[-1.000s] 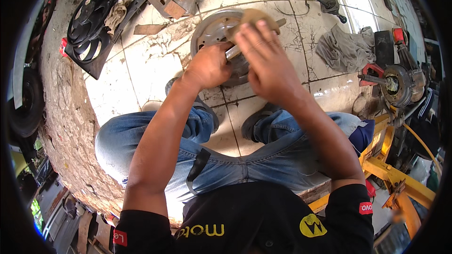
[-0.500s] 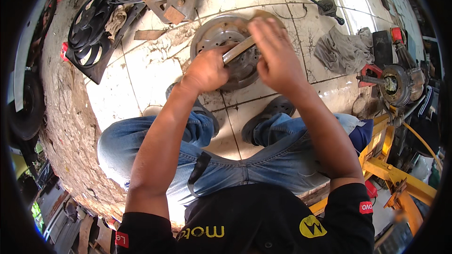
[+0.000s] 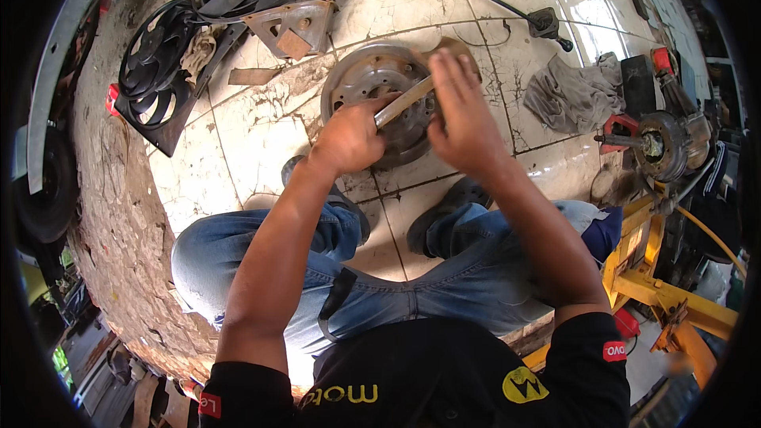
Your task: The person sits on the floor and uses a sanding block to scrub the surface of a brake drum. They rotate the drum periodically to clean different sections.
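My left hand [image 3: 349, 136] is closed around the near end of a curved, worn metal strip, which looks like a brake shoe [image 3: 406, 101]. My right hand [image 3: 469, 123] lies against the strip's far part with its fingers stretched out and pressed flat. What may lie under that palm is hidden. A brownish flat piece [image 3: 468, 54] shows behind the right fingertips; whether it belongs to the strip I cannot tell. Below both hands, on the tiles between my feet and the fans, lies a round, rusty steel wheel or drum [image 3: 353, 79] with holes around its centre.
Black fans [image 3: 151, 51] and a rusty triangular bracket [image 3: 293, 28] lie at the far left. A black cable with a lever [image 3: 507, 4] is at the far right, above a grey rag [image 3: 575, 91]. A hub assembly [image 3: 662, 147] and a yellow metal frame [image 3: 674, 297] stand right.
My right hand has shifted slightly along the strip, its fingers now less blurred. The left hand keeps its grip. The whole scene sits a little lower in the picture.
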Demonstrator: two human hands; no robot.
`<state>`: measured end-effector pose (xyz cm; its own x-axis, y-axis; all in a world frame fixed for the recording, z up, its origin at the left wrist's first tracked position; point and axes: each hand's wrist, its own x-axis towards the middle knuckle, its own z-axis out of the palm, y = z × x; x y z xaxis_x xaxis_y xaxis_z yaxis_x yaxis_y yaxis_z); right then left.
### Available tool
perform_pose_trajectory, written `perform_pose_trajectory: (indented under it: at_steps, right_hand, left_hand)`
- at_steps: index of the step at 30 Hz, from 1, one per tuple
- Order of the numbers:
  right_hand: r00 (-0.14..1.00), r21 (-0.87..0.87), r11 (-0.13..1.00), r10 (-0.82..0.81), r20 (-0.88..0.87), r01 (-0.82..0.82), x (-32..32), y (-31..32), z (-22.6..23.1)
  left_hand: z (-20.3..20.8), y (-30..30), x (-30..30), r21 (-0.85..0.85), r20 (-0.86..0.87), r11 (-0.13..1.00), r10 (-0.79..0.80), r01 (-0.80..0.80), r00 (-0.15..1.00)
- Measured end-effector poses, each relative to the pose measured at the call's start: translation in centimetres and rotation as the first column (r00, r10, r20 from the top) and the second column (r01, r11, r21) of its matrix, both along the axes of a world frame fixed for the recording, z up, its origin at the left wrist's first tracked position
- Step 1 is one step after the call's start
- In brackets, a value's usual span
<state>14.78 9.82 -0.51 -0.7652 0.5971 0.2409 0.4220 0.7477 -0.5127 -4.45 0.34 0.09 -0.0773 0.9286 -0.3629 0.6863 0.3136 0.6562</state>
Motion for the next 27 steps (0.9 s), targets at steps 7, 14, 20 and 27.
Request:
perform_pose_trajectory:
  at_steps: [7, 14, 20, 27]
  right_hand:
    - [0.99, 0.061, 0.989, 0.128, 0.068, -0.132, -0.1, 0.3, 0.8]
    - [0.996, -0.038, 0.999, 0.026, -0.088, -0.03, -0.1, -0.3, -0.6]
    - [0.993, 0.018, 0.994, 0.106, 0.043, -0.107, 0.0, 0.5, 0.5]
    - [0.978, 0.049, 0.978, 0.197, 0.064, -0.201, -0.8, -2.4, 1.4]
  left_hand:
    - [1.6, 0.4, -0.1, -0.119, -0.022, 0.993, 0.015, -0.018, 1.0]
    - [-0.2, -0.1, 0.1, -0.008, -0.022, 1.0, -0.007, 0.006, 1.0]
    - [0.4, 0.1, -0.1, -0.055, -0.011, 0.998, 0.019, -0.019, 1.0]
    - [1.6, 0.5, -0.1, -0.183, -0.014, 0.983, -0.035, 0.032, 0.999]
